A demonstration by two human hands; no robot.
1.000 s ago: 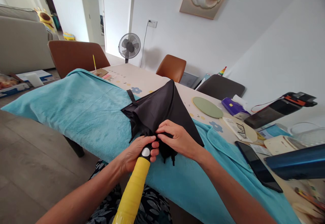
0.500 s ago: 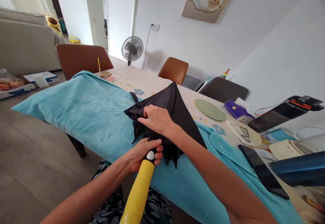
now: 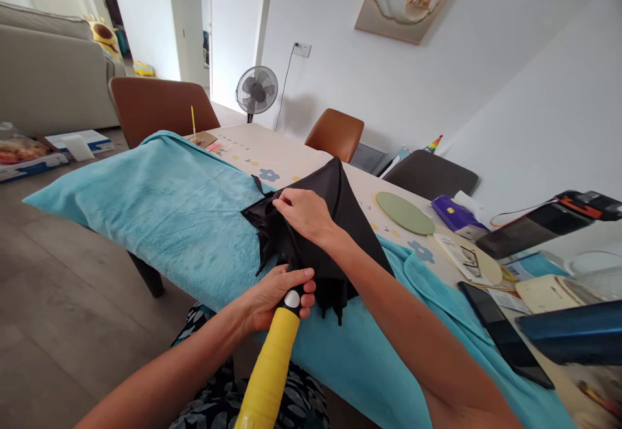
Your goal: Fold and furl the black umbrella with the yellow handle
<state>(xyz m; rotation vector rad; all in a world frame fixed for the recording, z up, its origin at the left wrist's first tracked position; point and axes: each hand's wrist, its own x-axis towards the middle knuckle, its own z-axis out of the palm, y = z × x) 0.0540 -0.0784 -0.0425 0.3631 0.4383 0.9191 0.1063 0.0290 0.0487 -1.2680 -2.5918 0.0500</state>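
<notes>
Right hand (image 3: 306, 215) pinching black umbrella (image 3: 335, 202) canopy from above, fabric beneath the palm.

Left hand (image 3: 283, 294), right hand (image 3: 304, 214): both bare. Forearms (image 3: 179, 365) bare too. Loose-looking patterned garment (image 3: 307, 398) over lap, bottom centre of frame: black or very dark ground, pale grey leaf-like shapes, some teal at its upper left edge. Fabric type: can't tell.

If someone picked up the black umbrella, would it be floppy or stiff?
Probably both: the black umbrella's cloth hangs in loose folds, so it would likely flop about. The yellow handle looks thick and straight, so that end should stay stiff. The loose strap might dangle.
</notes>
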